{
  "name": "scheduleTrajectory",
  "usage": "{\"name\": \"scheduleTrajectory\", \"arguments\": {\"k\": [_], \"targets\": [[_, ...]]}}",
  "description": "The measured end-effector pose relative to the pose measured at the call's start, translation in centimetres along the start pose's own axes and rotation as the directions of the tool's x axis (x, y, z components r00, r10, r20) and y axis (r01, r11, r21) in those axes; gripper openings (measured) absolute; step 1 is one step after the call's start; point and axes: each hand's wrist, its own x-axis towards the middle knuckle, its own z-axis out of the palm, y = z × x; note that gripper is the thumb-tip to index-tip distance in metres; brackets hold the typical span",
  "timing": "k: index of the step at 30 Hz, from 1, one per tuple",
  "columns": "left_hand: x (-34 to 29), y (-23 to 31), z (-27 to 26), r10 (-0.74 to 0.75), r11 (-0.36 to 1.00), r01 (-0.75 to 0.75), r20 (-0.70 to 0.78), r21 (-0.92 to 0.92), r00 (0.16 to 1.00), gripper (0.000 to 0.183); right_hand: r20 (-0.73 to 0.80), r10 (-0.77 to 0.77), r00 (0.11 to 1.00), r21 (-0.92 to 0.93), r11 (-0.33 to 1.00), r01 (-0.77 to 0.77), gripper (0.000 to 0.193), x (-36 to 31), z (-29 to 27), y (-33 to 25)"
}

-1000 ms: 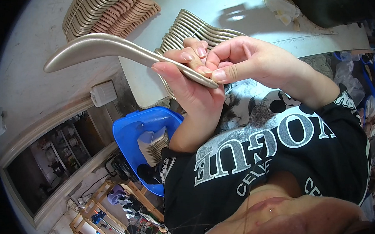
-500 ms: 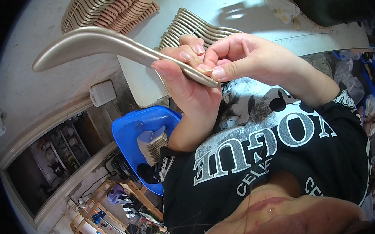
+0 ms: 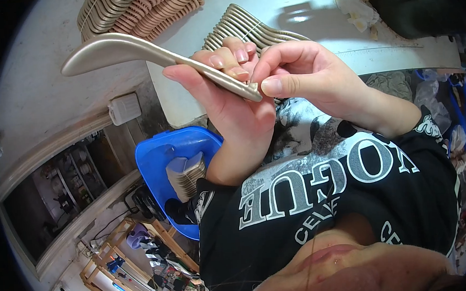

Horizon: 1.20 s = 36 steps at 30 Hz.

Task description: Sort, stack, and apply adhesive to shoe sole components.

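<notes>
A champagne-coloured shoe sole [image 3: 115, 50] with a smooth, slightly shiny surface is held up at a slant, its broad curved end toward the upper left. My left hand [image 3: 235, 99] grips its narrow end, thumb on one side and curled fingers on the other. At the tip is a small raised fold or flap of material. My right hand [image 3: 301, 73] has its thumb and forefinger bent together right beside that tip. Whether a bit of the material is pinched between them is hard to make out. Behind my hands lies a tied bundle of similar soles [image 3: 249, 28].
More bundled soles [image 3: 137, 14] lie on the white table [image 3: 186, 92] at the far left. A blue bin [image 3: 150, 159] with a stack of soles [image 3: 185, 178] stands at my left. A dark machine [image 3: 423, 2] and pale scraps [image 3: 354, 10] are at the far right.
The sole's broad end has shifted a little to the right. My right thumb has drawn slightly off the narrow tip, where the small fold now shows. The left fingers have shifted slightly.
</notes>
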Motion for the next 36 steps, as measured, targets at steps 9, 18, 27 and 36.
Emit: {"name": "scheduleTrajectory", "arguments": {"k": [9,18,27,36], "targets": [[-0.6,0.0,0.8,-0.107,0.985,0.089,-0.119,-0.145,0.987,0.055,0.048,-0.02,0.999,-0.013,1.0,0.021,0.014,0.2,0.0,0.3],[-1.0,-0.9,-1.2,-0.049,0.997,0.047,-0.044,-0.059,0.998,0.053,0.044,0.154,0.987,-0.05,0.987,-0.152,0.017,0.5,-0.4,0.3],[-0.5,-1.0,-1.4,0.165,0.983,-0.17,0.072,0.07,0.984,0.056,0.007,0.146,0.989,-0.012,0.989,-0.146,0.023,1.0,-1.1,0.4],[-0.2,-1.2,-0.9,0.362,0.847,-0.296,-0.072,0.441,0.929,0.055,0.099,-0.689,0.718,-0.705,0.461,0.539,0.033,0.5,-0.4,1.2]]}}
